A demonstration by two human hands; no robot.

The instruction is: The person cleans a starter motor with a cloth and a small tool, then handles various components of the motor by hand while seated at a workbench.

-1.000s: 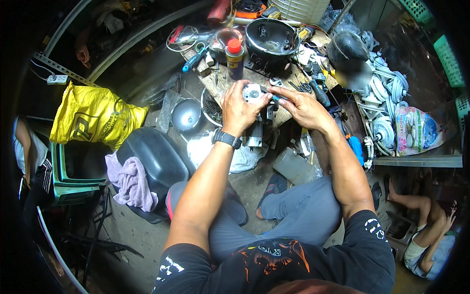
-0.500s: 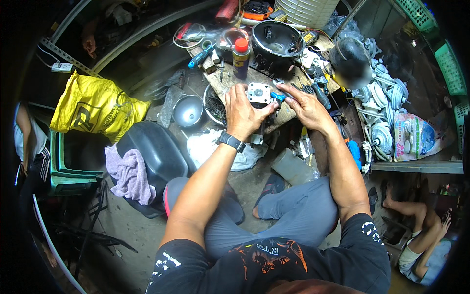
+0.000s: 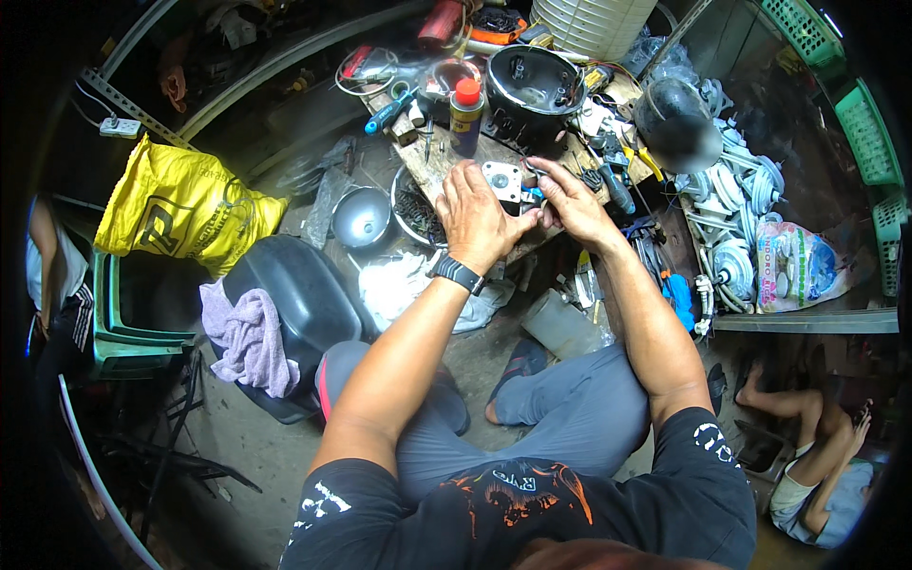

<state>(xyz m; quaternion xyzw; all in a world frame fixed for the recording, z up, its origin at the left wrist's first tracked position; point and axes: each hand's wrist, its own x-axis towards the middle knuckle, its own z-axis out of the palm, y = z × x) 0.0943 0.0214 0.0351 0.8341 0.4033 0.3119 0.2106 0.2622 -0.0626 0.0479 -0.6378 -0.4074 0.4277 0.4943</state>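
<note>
Metal block gripped in L hand, R hand at blue pc, finger grip unclear.

White light is shining brightly on the worktop and making glints on the silver bowl near its left edge, while the far corners are looking almost black. A fuzzy gray spot is hiding part of the black pot by the worktop's right edge, and the green baskets are bending near the round rim.
</note>
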